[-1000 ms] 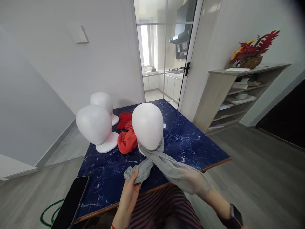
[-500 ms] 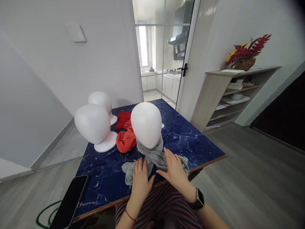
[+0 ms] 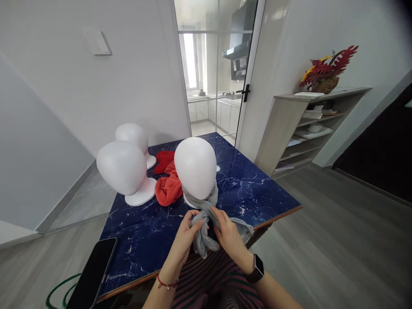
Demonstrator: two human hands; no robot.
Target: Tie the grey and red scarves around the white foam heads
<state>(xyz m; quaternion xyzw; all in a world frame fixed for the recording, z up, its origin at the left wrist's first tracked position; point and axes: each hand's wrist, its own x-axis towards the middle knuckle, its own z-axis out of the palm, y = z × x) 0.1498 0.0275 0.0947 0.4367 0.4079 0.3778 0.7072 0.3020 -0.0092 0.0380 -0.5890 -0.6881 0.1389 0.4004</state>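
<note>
Pale wall [image 3: 135,81] across the back, glass door [image 3: 216,64] at 12 o'clock from the hands, shelf [image 3: 285,124] away at 2! Next down in size, the blue table [image 3: 141,244], marbled, reaching right up to the person. On it, three white heads: the middle head [image 3: 196,167] at 12, just beyond the hands, the front-left head [image 3: 122,167] and the rear head [image 3: 132,136] both out around 10. Red cloths [image 3: 169,189] sit bunched between, at 10 too, and the phone [image 3: 92,271] lies down at 8.

And here's the grey scarf [image 3: 203,242]! It's round the middle head's neck, its length running from 12 down to 6, right between the hands, one tail sagging at 6 by the table edge, another fanned out at 3. The right hand [image 3: 229,233] is nearer to that second tail. How's the grip? The left hand [image 3: 186,233] has thumb and fingers pinching a bunched fold; the right hand has fingers curled on the scarf, and whether they pinch, I can't tell.

Smaller yet: dark watch [image 3: 257,268] on the right wrist, red bracelet [image 3: 165,284] on the left. Writing? None readable; the wall panel [image 3: 98,41] carries a mark too tiny to make out.
</note>
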